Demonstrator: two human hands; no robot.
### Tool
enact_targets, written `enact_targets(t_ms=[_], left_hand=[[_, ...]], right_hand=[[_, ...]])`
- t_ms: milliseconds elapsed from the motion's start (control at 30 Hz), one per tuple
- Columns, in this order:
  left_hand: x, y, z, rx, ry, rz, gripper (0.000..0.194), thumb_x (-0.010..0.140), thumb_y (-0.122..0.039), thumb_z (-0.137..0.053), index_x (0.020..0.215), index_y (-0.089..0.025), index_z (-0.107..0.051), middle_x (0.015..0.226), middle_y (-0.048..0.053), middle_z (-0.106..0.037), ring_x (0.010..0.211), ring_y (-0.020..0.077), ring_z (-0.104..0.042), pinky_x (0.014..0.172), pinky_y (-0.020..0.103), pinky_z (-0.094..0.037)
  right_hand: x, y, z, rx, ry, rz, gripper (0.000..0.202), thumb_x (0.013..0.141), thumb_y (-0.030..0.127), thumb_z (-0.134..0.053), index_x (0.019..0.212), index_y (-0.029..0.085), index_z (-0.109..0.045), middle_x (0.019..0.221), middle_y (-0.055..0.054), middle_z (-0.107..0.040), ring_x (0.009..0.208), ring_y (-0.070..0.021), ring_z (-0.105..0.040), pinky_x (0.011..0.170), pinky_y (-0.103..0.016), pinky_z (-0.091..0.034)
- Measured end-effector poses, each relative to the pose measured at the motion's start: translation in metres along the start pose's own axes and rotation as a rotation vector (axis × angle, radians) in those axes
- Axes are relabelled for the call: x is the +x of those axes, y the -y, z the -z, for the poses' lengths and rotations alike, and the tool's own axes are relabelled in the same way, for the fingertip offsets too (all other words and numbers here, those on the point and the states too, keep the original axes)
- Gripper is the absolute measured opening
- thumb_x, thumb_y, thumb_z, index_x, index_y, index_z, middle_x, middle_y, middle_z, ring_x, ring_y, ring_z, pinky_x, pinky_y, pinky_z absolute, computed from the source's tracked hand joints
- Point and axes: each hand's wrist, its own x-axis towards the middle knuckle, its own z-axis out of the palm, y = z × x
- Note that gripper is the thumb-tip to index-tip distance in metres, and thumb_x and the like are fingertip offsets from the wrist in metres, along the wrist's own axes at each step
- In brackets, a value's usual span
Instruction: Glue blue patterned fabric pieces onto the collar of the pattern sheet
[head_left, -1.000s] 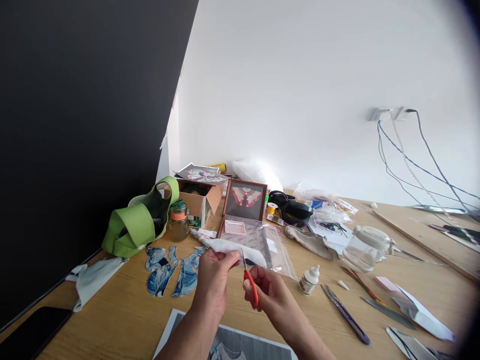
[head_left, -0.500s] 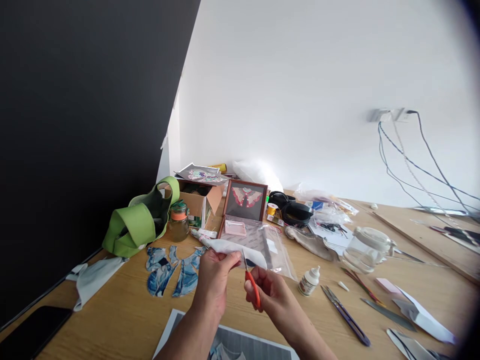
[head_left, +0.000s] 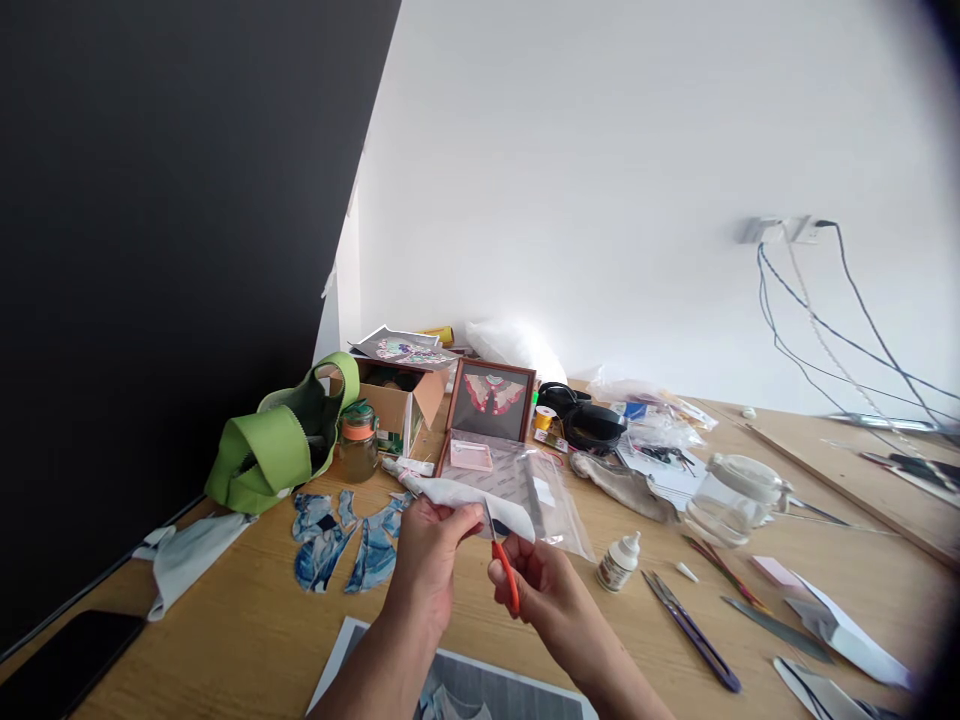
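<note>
My left hand [head_left: 433, 545] pinches a white piece of material [head_left: 469, 495], its thumb lying on top. In my right hand [head_left: 536, 578] is a pair of scissors [head_left: 507, 580] with orange handles; its blades meet the material's near edge. Dark colour shows on the underside near the blades. To the left, blue patterned cutouts [head_left: 322, 555] lie on the wooden table. A printed grey sheet [head_left: 517, 685] lies partly under my forearms. Behind the hands, a clear plastic bag [head_left: 562, 510] lies before an open frame [head_left: 493, 400] with a collar-shaped piece.
A white glue bottle [head_left: 619, 563], purple-handled snips [head_left: 691, 632] and a clear glass pot [head_left: 731, 500] stand or lie to the right. Leftward are a green bag [head_left: 259, 455], a jar [head_left: 358, 445] and a black phone [head_left: 71, 660]. A cardboard box [head_left: 390, 410] stands behind.
</note>
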Motion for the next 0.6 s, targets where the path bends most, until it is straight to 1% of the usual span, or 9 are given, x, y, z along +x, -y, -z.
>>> enact_targets(t_ms=[267, 367, 467, 600], left_hand=[[0.0005, -0.0009, 0.0017, -0.025, -0.006, 0.019, 0.019, 0.051, -0.018, -0.079, 0.066, -0.013, -0.069, 0.067, 0.002, -0.067, 0.064, 0.0131, -0.058, 0.062, 0.024, -0.048], [0.0002, -0.0002, 0.0033, -0.027, -0.005, 0.026, 0.019, 0.053, -0.02, -0.08, 0.067, -0.013, -0.069, 0.067, 0.003, -0.067, 0.064, 0.0129, -0.058, 0.063, 0.025, -0.049], [0.0011, 0.0005, 0.005, -0.042, -0.009, 0.028, 0.02, 0.056, -0.024, -0.08, 0.068, -0.014, -0.068, 0.066, 0.002, -0.065, 0.062, 0.0126, -0.057, 0.063, 0.026, -0.05], [0.0032, 0.0003, 0.005, -0.026, -0.026, 0.025, 0.022, 0.053, -0.023, -0.081, 0.067, -0.013, -0.067, 0.066, 0.002, -0.065, 0.062, 0.0129, -0.058, 0.062, 0.025, -0.05]], right_hand=[[-0.0001, 0.0058, -0.0004, -0.018, -0.019, 0.002, 0.052, 0.064, 0.061, -0.075, 0.063, 0.019, -0.045, 0.054, 0.004, -0.045, 0.053, -0.0095, -0.038, 0.05, -0.023, -0.028], [-0.0004, 0.0079, -0.0006, -0.015, -0.014, 0.006, 0.051, 0.065, 0.06, -0.076, 0.064, 0.02, -0.044, 0.055, 0.003, -0.046, 0.054, -0.0096, -0.038, 0.051, -0.024, -0.028], [0.0002, 0.0058, -0.0002, -0.016, -0.01, 0.019, 0.051, 0.066, 0.06, -0.075, 0.064, 0.02, -0.045, 0.055, 0.003, -0.047, 0.054, -0.0098, -0.038, 0.051, -0.023, -0.029], [0.0017, 0.0008, 0.0006, -0.02, -0.018, 0.014, 0.051, 0.066, 0.061, -0.075, 0.064, 0.02, -0.045, 0.055, 0.003, -0.047, 0.055, -0.0103, -0.04, 0.051, -0.023, -0.029]])
